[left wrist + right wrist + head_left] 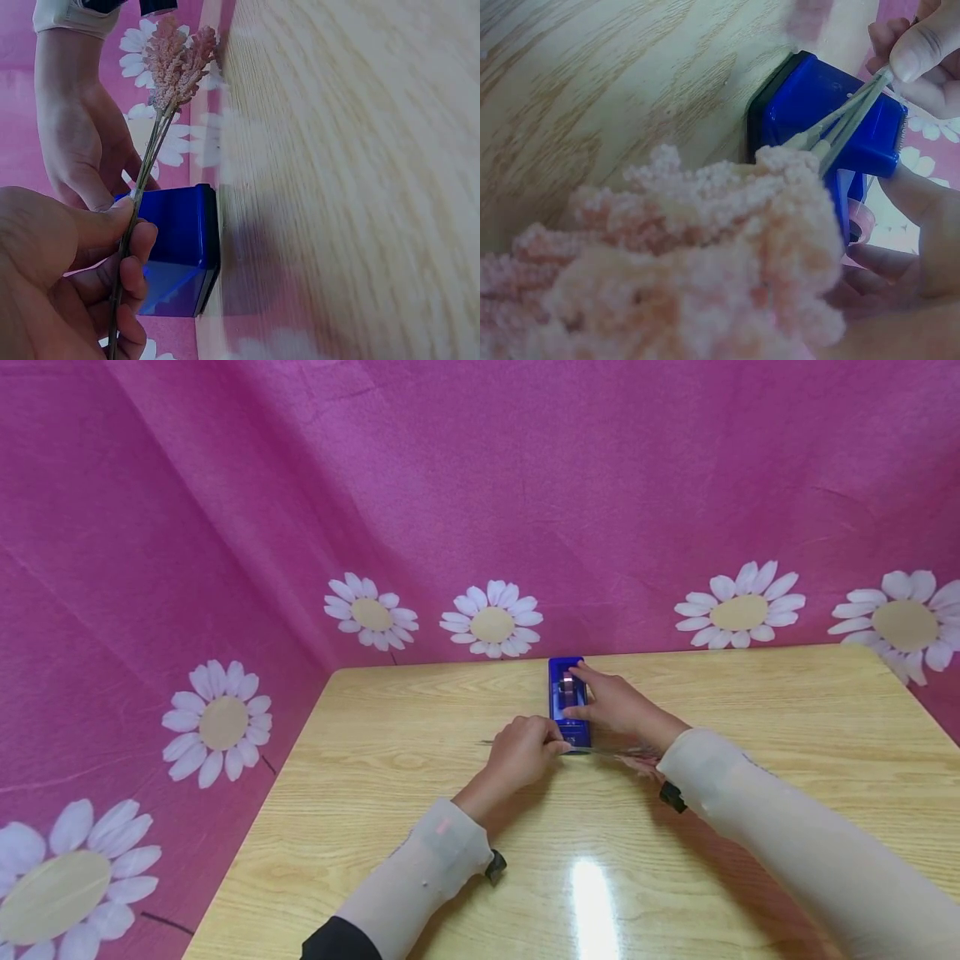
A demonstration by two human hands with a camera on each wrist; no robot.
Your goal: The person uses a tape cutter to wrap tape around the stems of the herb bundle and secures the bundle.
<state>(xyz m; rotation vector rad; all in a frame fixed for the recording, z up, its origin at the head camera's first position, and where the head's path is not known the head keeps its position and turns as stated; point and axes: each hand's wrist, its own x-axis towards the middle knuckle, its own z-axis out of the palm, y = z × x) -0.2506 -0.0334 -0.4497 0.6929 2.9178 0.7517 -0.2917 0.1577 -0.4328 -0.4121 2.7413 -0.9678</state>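
A blue tape dispenser (557,693) stands near the far edge of the table, a roll of tape (567,687) set in it. My right hand (618,700) holds it from the right side, thumb by its near end and fingers further back. Just in front of the dispenser, my left hand (521,750) pinches the thin stems (154,146) of a small bunch of pink flowers between thumb and fingers. The fluffy pink flower heads (176,64) point right, under my right wrist, and fill much of the right wrist view. Something whitish (883,77) wraps the stems at my left thumb.
The wooden table (360,827) reaches back to a pink cloth (525,485) printed with white daisies, which also hangs along the left side. A bright light reflection lies on the tabletop near the front. Dark straps with small devices sit at both wrists.
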